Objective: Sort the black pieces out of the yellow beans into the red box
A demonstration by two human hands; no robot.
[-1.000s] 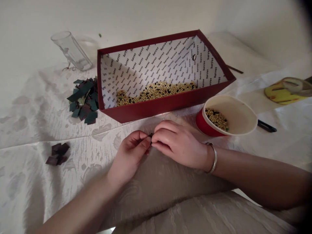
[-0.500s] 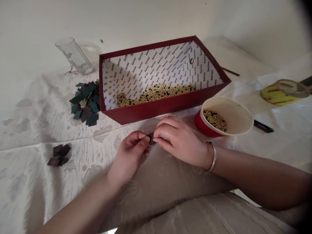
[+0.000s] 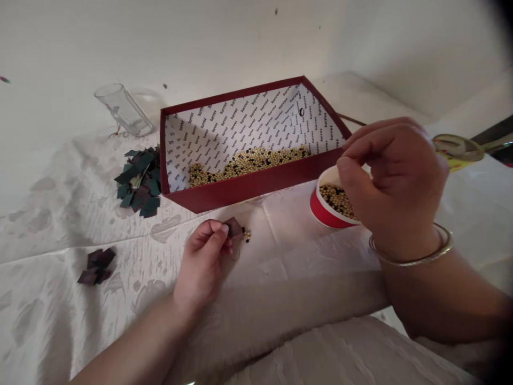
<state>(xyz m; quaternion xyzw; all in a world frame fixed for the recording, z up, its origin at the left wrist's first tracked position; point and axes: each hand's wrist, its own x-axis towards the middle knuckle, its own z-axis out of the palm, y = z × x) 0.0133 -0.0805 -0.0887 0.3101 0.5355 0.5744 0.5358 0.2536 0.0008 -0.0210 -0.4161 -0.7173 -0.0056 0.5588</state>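
Observation:
My left hand [image 3: 206, 256] pinches a small dark brown square packet [image 3: 233, 228] between thumb and fingers, low over the tablecloth. Beside the packet's right edge are a few tiny yellow and black beads [image 3: 247, 235]. My right hand [image 3: 395, 176], wearing bracelets at the wrist, is raised over the right part of a red paper cup [image 3: 333, 213]. Its thumb and fingers are pressed together, and whatever may be between them is hidden. Many pale and black beads [image 3: 339, 199] lie in the cup, whose far side is covered by the hand.
A dark red box [image 3: 240, 193] with printed lining holds more beads behind my hands. Left of it lie a heap of dark green and brown squares [image 3: 140, 179] and a smaller brown pile [image 3: 96, 266]. A clear glass [image 3: 126, 112] leans behind; a yellow tin [image 3: 459, 160] is at right.
My right hand has left the packet and moved right and up, over the paper cup. My left hand still holds the packet, now more exposed, with beads visible beside it.

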